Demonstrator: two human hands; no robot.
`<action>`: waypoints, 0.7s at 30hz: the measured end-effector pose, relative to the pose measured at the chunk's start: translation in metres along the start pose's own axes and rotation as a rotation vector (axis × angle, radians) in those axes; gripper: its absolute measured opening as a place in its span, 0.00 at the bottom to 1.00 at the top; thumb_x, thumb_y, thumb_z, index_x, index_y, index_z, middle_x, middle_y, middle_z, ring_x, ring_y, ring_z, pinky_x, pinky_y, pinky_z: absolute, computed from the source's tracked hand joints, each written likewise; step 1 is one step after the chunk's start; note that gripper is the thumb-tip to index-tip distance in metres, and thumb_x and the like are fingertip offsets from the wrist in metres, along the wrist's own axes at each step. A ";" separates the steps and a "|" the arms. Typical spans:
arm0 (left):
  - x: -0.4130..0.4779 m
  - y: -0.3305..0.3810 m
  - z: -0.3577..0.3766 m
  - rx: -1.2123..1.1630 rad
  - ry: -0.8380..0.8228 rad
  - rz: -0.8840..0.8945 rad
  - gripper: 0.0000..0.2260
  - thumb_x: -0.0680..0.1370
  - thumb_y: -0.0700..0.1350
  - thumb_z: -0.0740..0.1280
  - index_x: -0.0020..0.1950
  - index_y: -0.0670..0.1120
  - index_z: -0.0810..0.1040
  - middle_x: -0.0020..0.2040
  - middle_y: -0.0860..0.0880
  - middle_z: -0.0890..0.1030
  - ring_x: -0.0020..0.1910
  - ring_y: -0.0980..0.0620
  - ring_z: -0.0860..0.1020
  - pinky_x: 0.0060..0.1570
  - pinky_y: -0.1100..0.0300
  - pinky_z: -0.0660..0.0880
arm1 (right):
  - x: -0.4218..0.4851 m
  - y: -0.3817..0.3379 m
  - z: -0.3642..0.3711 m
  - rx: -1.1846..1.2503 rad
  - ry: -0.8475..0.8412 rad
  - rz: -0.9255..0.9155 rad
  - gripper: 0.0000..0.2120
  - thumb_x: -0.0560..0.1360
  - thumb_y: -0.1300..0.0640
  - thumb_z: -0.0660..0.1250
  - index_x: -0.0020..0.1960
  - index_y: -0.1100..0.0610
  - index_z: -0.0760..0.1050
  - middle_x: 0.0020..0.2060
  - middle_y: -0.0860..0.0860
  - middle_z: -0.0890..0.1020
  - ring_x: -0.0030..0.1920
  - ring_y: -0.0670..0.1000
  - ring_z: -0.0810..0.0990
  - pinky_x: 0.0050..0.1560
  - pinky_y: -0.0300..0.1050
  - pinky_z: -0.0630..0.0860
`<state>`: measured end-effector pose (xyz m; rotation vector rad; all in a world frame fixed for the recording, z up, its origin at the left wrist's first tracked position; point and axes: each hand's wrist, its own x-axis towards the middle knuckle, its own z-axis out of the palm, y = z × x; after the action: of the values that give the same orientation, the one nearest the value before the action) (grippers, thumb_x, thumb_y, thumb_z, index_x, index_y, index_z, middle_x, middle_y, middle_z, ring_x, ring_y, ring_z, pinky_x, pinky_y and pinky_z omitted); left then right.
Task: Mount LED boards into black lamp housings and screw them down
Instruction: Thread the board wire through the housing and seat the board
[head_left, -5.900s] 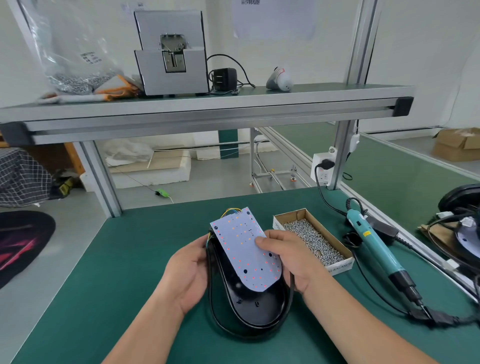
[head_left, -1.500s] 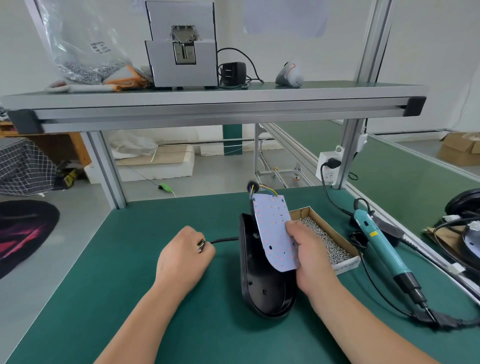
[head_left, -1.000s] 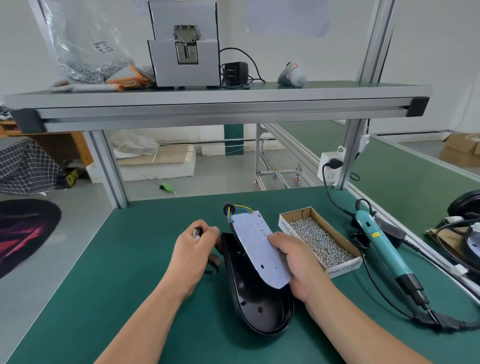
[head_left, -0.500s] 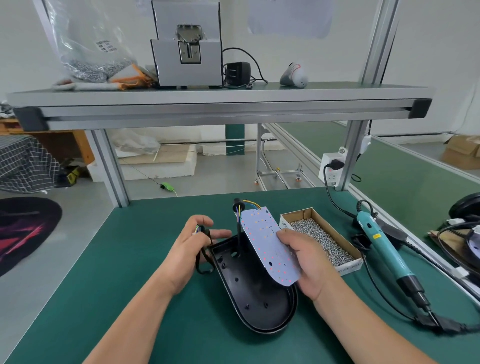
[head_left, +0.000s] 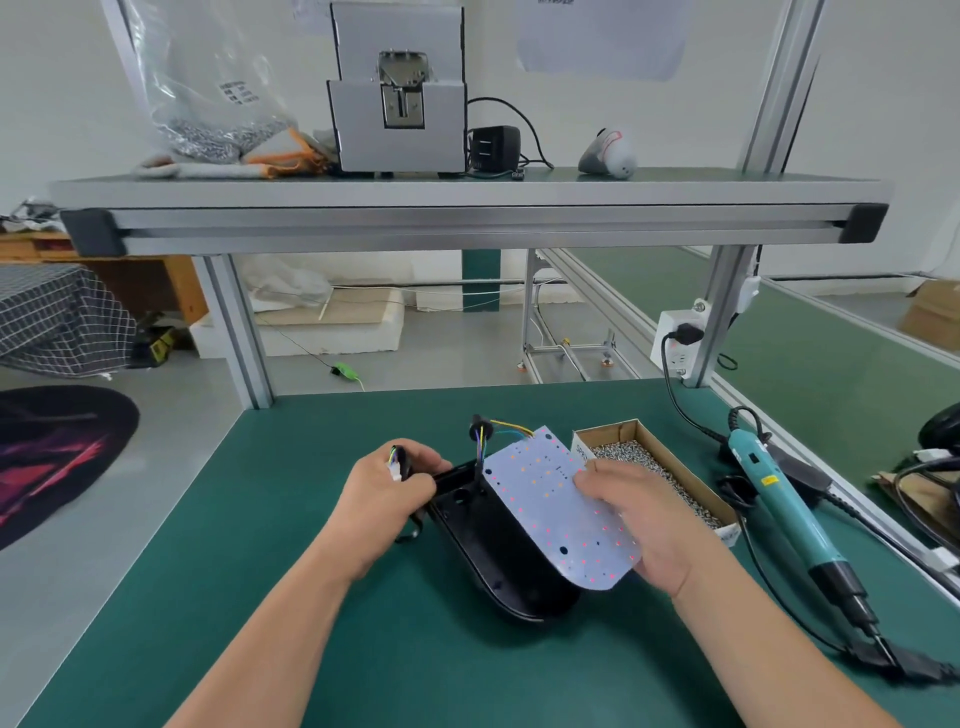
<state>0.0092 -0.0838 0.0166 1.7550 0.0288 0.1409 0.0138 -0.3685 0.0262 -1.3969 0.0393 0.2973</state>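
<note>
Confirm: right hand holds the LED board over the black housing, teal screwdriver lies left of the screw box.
Wrong side: the head view shows the teal screwdriver right of the screw box. The right hand does hold the LED board over the black housing.

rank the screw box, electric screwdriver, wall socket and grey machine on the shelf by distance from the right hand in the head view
1. screw box, just behind the right hand.
2. electric screwdriver, lying to its right on the mat.
3. wall socket, on the post, back right.
4. grey machine, up on the shelf, far behind and left.
</note>
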 end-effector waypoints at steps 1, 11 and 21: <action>0.000 0.000 -0.003 0.000 0.021 -0.004 0.13 0.66 0.43 0.65 0.44 0.55 0.86 0.47 0.48 0.89 0.35 0.52 0.78 0.33 0.59 0.77 | -0.001 0.001 0.000 -0.097 0.013 -0.010 0.08 0.75 0.60 0.70 0.49 0.62 0.74 0.43 0.60 0.74 0.40 0.56 0.74 0.38 0.47 0.69; 0.002 -0.004 -0.021 0.036 0.053 -0.041 0.13 0.66 0.44 0.65 0.45 0.53 0.86 0.48 0.48 0.88 0.37 0.51 0.80 0.34 0.55 0.79 | 0.005 0.006 0.002 -0.796 0.048 -0.216 0.22 0.77 0.67 0.58 0.63 0.45 0.69 0.60 0.47 0.73 0.57 0.50 0.72 0.51 0.45 0.66; 0.005 -0.009 -0.026 0.056 0.032 -0.045 0.12 0.65 0.44 0.66 0.44 0.51 0.85 0.42 0.50 0.87 0.32 0.52 0.77 0.33 0.51 0.78 | 0.016 0.018 0.013 -0.993 0.072 -0.339 0.24 0.80 0.62 0.61 0.75 0.53 0.68 0.67 0.45 0.70 0.67 0.44 0.67 0.67 0.43 0.65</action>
<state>0.0114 -0.0567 0.0132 1.8068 0.0961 0.1363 0.0232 -0.3503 0.0080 -2.3577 -0.3248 -0.0455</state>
